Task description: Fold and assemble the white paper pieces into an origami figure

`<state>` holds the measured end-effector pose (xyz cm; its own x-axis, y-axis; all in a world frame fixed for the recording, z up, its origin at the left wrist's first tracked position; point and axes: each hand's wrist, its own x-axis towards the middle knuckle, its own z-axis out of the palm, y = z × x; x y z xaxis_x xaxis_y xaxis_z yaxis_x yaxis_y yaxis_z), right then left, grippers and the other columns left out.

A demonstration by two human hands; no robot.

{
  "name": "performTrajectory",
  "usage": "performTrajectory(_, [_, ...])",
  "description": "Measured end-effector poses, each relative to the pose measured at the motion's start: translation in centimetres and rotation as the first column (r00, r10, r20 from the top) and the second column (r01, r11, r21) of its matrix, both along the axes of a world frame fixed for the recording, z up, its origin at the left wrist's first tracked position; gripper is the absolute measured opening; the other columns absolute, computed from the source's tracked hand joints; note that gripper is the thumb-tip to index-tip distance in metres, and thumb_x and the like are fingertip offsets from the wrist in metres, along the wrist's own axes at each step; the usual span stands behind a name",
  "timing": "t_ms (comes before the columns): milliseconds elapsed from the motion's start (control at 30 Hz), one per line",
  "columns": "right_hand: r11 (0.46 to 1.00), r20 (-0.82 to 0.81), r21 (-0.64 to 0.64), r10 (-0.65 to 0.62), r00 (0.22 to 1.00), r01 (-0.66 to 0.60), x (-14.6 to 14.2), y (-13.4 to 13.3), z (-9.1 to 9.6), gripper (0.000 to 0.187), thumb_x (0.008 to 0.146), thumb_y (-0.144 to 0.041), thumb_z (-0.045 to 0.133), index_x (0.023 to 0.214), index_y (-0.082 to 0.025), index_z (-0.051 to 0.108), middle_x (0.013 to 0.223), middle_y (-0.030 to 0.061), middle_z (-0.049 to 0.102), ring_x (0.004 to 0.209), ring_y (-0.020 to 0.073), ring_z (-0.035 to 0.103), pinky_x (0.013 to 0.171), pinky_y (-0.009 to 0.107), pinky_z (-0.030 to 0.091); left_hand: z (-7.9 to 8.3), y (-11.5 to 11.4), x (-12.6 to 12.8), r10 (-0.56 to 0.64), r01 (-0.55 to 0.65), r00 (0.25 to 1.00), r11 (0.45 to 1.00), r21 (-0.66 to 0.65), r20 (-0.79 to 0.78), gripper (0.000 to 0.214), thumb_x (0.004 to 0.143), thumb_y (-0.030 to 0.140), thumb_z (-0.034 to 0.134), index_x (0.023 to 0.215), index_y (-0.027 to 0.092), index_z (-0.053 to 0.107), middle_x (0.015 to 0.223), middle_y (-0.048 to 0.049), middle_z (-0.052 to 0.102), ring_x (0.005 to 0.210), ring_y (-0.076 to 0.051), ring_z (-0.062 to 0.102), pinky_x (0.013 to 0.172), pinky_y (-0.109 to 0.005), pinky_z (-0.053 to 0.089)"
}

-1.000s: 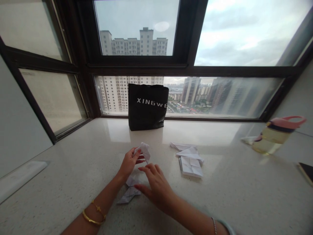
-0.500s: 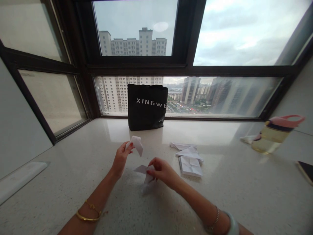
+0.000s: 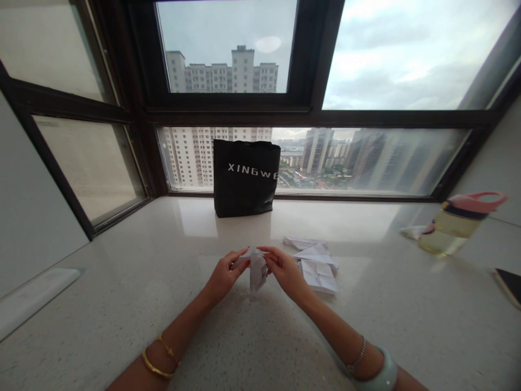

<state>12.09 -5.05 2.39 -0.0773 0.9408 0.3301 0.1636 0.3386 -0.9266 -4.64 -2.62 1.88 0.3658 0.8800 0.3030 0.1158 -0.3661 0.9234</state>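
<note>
Folded white paper (image 3: 258,271) is held up between my two hands, a little above the counter (image 3: 244,347). On its left side, my left hand (image 3: 228,271) pinches it with the thumb in front. My right hand (image 3: 283,269) grips it from the right, fingertips near the top edge. The two hands nearly meet, and whether the paper is one piece or two pressed together I cannot tell. Just right of my right hand lie several folded white papers (image 3: 318,276), partly overlapping, the nearest a square stack with crossed creases.
A black bag (image 3: 246,187) with white lettering stands by the window. To the right are a bottle with a pink lid (image 3: 453,228) and a dark flat object (image 3: 510,283) at the edge. A long white object (image 3: 38,298) lies at left.
My hands have come together: the left moved right and down, the right moved slightly up and right. The separate folded papers they held are now together between them.
</note>
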Motion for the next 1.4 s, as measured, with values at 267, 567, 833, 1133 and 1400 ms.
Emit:
performTrajectory(267, [0.998, -0.021, 0.058, -0.022, 1.0, 0.023, -0.2, 0.0, 0.2, 0.027, 0.075, -0.025, 0.045, 0.096, -0.017, 0.059, 0.076, 0.0027, 0.065, 0.062, 0.0119, 0.057, 0.053, 0.025, 0.047, -0.3, -0.1, -0.2, 0.248, -0.218, 0.956, 0.957, 0.191, -0.154, 0.035, 0.073, 0.042, 0.056, 0.105, 0.028, 0.061, 0.119, -0.0065, 0.046, 0.109, -0.022, 0.043, 0.092, -0.037, 0.036])
performTrajectory(567, [0.992, 0.044, 0.052, -0.118, 0.992, 0.116, -0.1, 0.1, -0.1, 0.042, 0.08, -0.041, 0.042, 0.112, -0.016, 0.052, 0.074, 0.0027, 0.061, 0.058, 0.0116, 0.054, 0.051, 0.024, 0.044, 0.1, -0.3, 0.1, 0.024, -0.024, 0.999, 1.0, 0.005, -0.038, 0.033, 0.075, 0.041, 0.053, 0.094, 0.015, 0.062, 0.089, -0.0067, 0.066, 0.081, -0.019, 0.059, 0.072, -0.029, 0.044])
performTrajectory(833, [0.985, 0.483, 0.139, -0.16, 0.861, 0.105, 0.4, 0.0, 0.1, 0.015, 0.078, -0.029, 0.052, 0.076, -0.018, 0.062, 0.064, 0.0018, 0.061, 0.062, 0.0152, 0.054, 0.057, 0.026, 0.039, 0.1, -0.5, -0.1, 0.117, -0.085, 0.975, 0.983, 0.165, -0.192, 0.031, 0.078, 0.042, 0.048, 0.091, 0.016, 0.059, 0.09, -0.0066, 0.064, 0.085, -0.019, 0.056, 0.078, -0.032, 0.041])
performTrajectory(1133, [0.959, 0.719, 0.283, -0.206, 0.664, -0.009, 0.6, -0.7, 1.3, 0.012, 0.081, -0.018, 0.049, 0.076, -0.018, 0.06, 0.073, 0.0041, 0.061, 0.072, 0.0167, 0.052, 0.067, 0.029, 0.039, 0.7, -1.4, -0.7, 0.01, 0.089, 0.958, 0.938, 0.335, -0.285, 0.04, 0.082, 0.03, 0.041, 0.121, 0.021, 0.041, 0.118, -0.0084, 0.05, 0.107, -0.02, 0.046, 0.094, -0.037, 0.032])
performTrajectory(1400, [0.955, 0.706, 0.279, -0.133, 0.696, -0.1, 0.0, -0.8, 0.2, 0.008, 0.082, -0.019, 0.048, 0.081, -0.018, 0.056, 0.077, 0.0044, 0.059, 0.075, 0.0163, 0.052, 0.07, 0.03, 0.04, 0.1, -1.6, 0.2, -0.106, 0.158, 0.938, 0.978, 0.135, -0.329, 0.039, 0.086, 0.043, 0.032, 0.109, 0.016, 0.048, 0.086, -0.0054, 0.06, 0.073, -0.014, 0.054, 0.075, -0.029, 0.042])
